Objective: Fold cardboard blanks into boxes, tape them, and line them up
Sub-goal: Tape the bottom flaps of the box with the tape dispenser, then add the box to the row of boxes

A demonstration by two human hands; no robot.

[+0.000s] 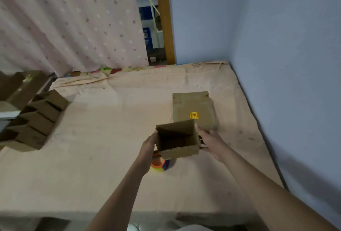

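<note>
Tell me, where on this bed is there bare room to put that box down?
Bare sheet lies between the row of boxes and the flat cardboard stack. It is crowded under the held box, where the tape roll sits.

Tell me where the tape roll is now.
In the head view, the tape roll lies on the bed, just below the held box, beside the left hand.

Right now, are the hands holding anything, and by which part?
Yes: the open-topped brown cardboard box, held above the bed between both hands. The left hand is on its left wall, the right hand on its right wall.
</note>
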